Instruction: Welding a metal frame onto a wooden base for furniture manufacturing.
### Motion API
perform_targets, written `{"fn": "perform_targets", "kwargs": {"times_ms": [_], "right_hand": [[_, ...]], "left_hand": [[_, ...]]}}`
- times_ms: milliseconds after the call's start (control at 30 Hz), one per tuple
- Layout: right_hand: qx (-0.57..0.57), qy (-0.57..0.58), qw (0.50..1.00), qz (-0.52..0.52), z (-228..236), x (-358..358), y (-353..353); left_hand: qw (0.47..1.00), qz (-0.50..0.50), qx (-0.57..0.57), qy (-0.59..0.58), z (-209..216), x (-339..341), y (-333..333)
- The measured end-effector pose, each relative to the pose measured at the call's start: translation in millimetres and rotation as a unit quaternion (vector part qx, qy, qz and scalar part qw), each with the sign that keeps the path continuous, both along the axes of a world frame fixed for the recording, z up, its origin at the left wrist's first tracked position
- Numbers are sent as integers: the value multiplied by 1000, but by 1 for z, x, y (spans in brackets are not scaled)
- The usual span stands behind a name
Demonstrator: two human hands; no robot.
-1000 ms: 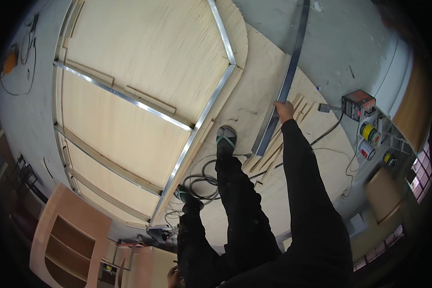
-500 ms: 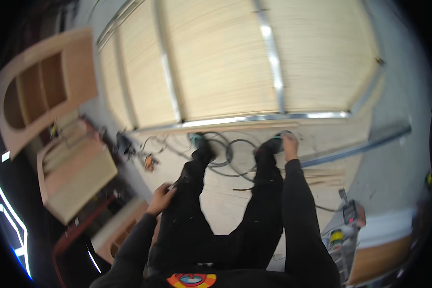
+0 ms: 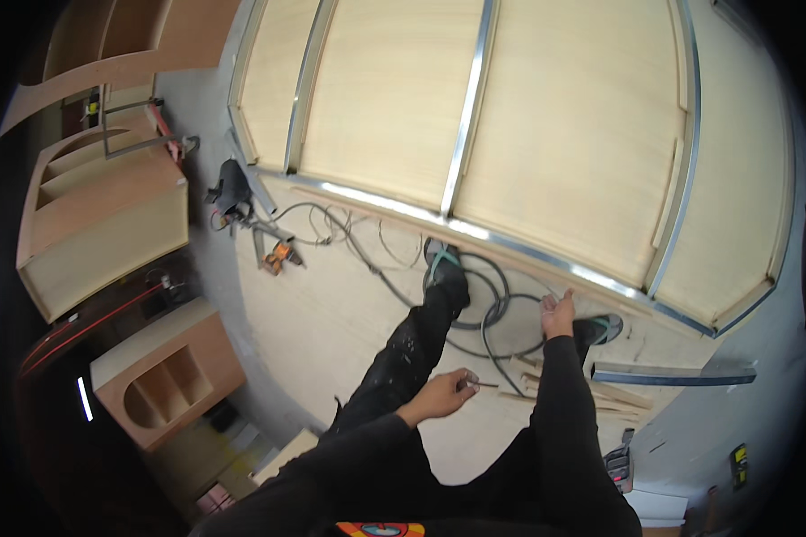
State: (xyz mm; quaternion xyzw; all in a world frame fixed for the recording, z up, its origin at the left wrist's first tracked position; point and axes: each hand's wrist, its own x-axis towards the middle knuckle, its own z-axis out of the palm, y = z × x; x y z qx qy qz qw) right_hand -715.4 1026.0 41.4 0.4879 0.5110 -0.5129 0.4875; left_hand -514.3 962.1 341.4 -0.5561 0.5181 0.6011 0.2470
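My left hand (image 3: 441, 396) is in front of my left thigh, its fingers curled in a pinch. What they hold, if anything, is too small to make out. A thin brown stick-like piece (image 3: 486, 385) shows just beyond the fingertips; whether it is held or lies on the floor I cannot tell. Farther forward, my right hand (image 3: 558, 315) reaches toward the near edge of a large wooden panel with a metal frame (image 3: 564, 261). Its fingers are drawn together, and anything between them cannot be made out. Coiled dark hose (image 3: 501, 309) lies between my feet, beside the right hand.
An orange power tool (image 3: 282, 258) and a dark bulky tool (image 3: 234, 188) lie at left. Wooden cabinets with arched openings (image 3: 107, 215) stand farther left. At right are wooden strips (image 3: 613, 398), a metal bar (image 3: 676, 375) and a yellow-black tool (image 3: 739, 465).
My view has turned, shifting the panel and floor items. My left hand has moved from outside my left leg to in front of it. My right hand is still out near the panel edge.
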Motion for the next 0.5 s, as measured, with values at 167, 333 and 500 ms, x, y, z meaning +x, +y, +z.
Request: {"fn": "perform_targets", "kwargs": {"times_ms": [167, 333, 500], "right_hand": [[39, 62, 989, -129, -34, 32, -46], [-10, 68, 984, -163, -52, 85, -91], [-48, 96, 989, -106, -81, 95, -83]], "left_hand": [[982, 153, 91, 62, -16, 31, -16], [971, 199, 122, 53, -11, 63, -39], [949, 257, 163, 85, -5, 70, -56]]}}
